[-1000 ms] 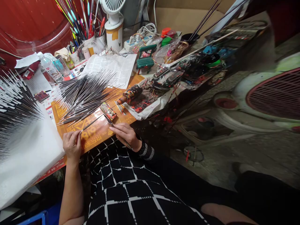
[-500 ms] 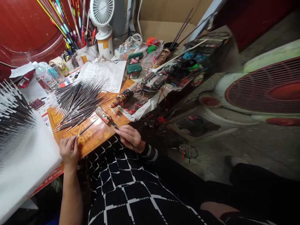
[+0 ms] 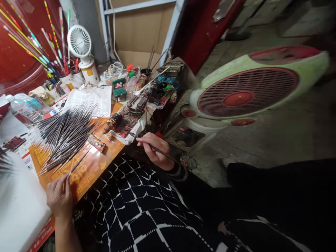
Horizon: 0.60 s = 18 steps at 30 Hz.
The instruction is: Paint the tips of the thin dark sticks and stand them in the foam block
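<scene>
- Dark slender rod pinched at its lower end between the thumb and fingers of the left hand, angled up and away over an orange printed mat, tip near the heap of rods
- Right hand closed around a second dark rod in a pen-like grasp, raised above the table edge, rod tip pointing toward a paint-spattered cloth
- Fan-shaped heap of thin pointed dark rods lying on the mat, between the left hand and an open newspaper
- Small paint-crusted block on the mat, just beside the heap
- Paint-caked cylinder lying on the cloth, at the mat's far edge
- White foam block at the left, beside the left hand
- Green miniature chair just past the newspaper
- Long multicoloured rods standing in white cups, next to a small white desk fan
- Plastic water bottle at the far left of the table
- Pale green floor fan with a red grille on the floor, off to the right of the table
- Black-and-white checked garment across the lap, below both hands
</scene>
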Available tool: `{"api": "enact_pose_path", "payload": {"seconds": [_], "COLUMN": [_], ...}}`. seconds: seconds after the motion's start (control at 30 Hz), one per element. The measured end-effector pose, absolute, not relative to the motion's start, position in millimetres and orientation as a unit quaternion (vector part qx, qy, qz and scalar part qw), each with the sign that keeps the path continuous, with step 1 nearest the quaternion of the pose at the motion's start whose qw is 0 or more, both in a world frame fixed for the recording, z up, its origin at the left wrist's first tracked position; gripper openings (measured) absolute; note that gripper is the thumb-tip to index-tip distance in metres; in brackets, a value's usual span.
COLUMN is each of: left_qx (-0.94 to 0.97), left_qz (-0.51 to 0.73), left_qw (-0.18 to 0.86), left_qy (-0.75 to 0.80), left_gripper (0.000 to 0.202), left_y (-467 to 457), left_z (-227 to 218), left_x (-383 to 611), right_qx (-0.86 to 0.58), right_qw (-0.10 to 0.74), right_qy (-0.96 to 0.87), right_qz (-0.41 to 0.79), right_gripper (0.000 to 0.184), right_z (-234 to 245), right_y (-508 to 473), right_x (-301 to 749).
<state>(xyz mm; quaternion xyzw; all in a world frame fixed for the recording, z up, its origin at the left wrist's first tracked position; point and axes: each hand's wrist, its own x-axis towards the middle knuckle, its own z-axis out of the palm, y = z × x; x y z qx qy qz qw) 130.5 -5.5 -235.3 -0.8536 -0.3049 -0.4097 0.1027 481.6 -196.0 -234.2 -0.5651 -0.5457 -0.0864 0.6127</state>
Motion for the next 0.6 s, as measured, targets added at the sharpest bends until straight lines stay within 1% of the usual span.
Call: {"api": "enact_pose_path", "payload": {"seconds": [0.1, 0.2, 0.33, 0.47, 0.6], "left_qx": [-0.855, -0.852, -0.854, -0.855, -0.853], "left_qz": [-0.41, -0.405, -0.397, -0.393, -0.4], "left_qw": [0.111, 0.121, 0.105, 0.091, 0.093], "left_qy": [-0.299, -0.31, -0.32, -0.326, -0.322], "left_gripper": [0.008, 0.011, 0.014, 0.022, 0.024], "left_y": [-0.7, 3.9, 6.9, 7.9, 9.3], "left_z": [-238.6, -243.0, -246.8, -248.1, -249.1], "left_x": [129.4, 126.7, 122.4, 119.7, 118.4], "right_qx": [-0.598, -0.609, -0.634, -0.687, -0.745], "right_qw": [0.628, 0.651, 0.667, 0.624, 0.561], "right_qy": [-0.493, -0.445, -0.359, -0.293, -0.293], "right_qz": [-0.074, -0.09, -0.159, -0.228, -0.212], "right_gripper": [0.024, 0.023, 0.032, 0.041, 0.04], "right_z": [-227.2, -224.7, -217.8, -206.0, -198.3], "right_y": [-207.8, -217.0, -224.0, -217.5, -195.3], "right_x": [501.9, 525.8, 569.4, 631.4, 687.8]}}
